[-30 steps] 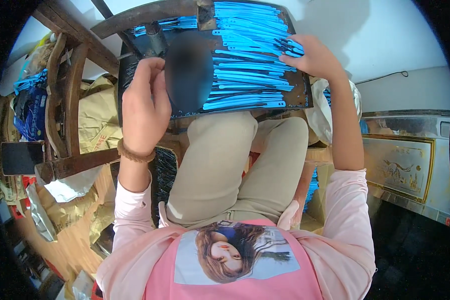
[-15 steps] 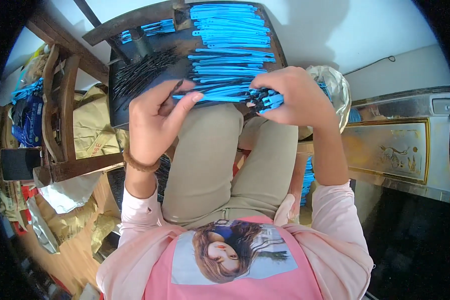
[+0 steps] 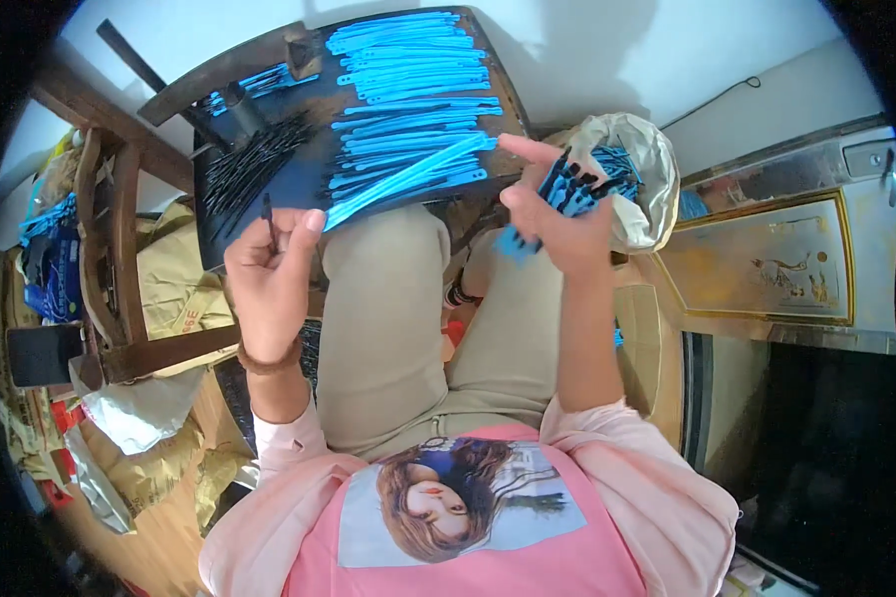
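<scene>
"Furniture first, so what is standing at your far left?"

"A dark wooden frame (image 3: 114, 249), with a brown paper bag (image 3: 174, 279) slumping beside it. Next along, thin black pieces (image 3: 254, 171) are lying in a loose heap on the dark tabletop (image 3: 294, 184)."

"And what is your left hand doing?"

"My left hand (image 3: 272, 284) is pinching a short black piece (image 3: 267, 211), which is poking upward from the fingers. Just beside it, a single blue strip (image 3: 403, 184) is slanting away to the upper right. The spot is small and crowded, so I'm not quite telling whether I'm touching its lower end."

"Where are the other blue ones?"

"Rows of blue strips (image 3: 408, 62) are covering the tabletop's right part, some lying behind the slanting one."

"And your right hand?"

"My right hand (image 3: 572, 234) is curling around a black-and-blue bundle (image 3: 569, 189), its index finger (image 3: 528, 148) pointing at the slanting strip's upper end. Just beyond, an off-white sack (image 3: 655, 189) is holding more blue pieces (image 3: 617, 164). Farther right, a gold-edged panel (image 3: 777, 264) is leaning into view."
</scene>
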Demonstrator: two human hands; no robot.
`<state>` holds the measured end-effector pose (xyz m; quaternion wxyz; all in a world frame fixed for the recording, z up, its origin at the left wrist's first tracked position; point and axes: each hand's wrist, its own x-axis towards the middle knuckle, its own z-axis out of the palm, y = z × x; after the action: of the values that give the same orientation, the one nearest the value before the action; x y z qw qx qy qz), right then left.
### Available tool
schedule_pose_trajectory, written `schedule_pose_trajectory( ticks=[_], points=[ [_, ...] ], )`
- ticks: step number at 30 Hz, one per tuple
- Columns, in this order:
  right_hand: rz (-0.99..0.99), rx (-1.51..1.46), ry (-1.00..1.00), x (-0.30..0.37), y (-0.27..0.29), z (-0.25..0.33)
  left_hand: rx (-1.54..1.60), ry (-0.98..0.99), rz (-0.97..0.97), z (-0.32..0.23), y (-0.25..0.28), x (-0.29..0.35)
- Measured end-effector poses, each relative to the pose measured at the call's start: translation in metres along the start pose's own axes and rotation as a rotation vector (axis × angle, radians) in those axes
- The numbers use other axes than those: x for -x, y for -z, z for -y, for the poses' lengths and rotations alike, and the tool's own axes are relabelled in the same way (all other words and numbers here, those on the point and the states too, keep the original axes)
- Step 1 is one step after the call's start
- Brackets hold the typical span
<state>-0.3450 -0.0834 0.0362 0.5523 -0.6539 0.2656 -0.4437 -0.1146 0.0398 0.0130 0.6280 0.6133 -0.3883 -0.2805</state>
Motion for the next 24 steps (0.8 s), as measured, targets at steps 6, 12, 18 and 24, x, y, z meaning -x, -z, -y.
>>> schedule_pose_trajectory(
  ticks=[6, 12, 18, 24],
  points=[
    [0.033, -0.47, -0.046, 0.02, -0.029, -0.029, 0.165, 0.125, 0.145, 0.004, -0.029, 0.012],
    [-0.076, -0.502, -0.034, 0.02, -0.045, -0.027, 0.208, 0.175, 0.251, 0.005, -0.044, 0.016],
    [-0.188, -0.316, 0.018, 0.008, -0.047, -0.025, 0.248, 0.054, 0.181, 0.004, -0.039, 0.007],
    [-0.1, -0.135, 0.033, -0.008, -0.052, -0.006, 0.102, -0.236, 0.039, 0.006, -0.017, -0.037]
  ],
)
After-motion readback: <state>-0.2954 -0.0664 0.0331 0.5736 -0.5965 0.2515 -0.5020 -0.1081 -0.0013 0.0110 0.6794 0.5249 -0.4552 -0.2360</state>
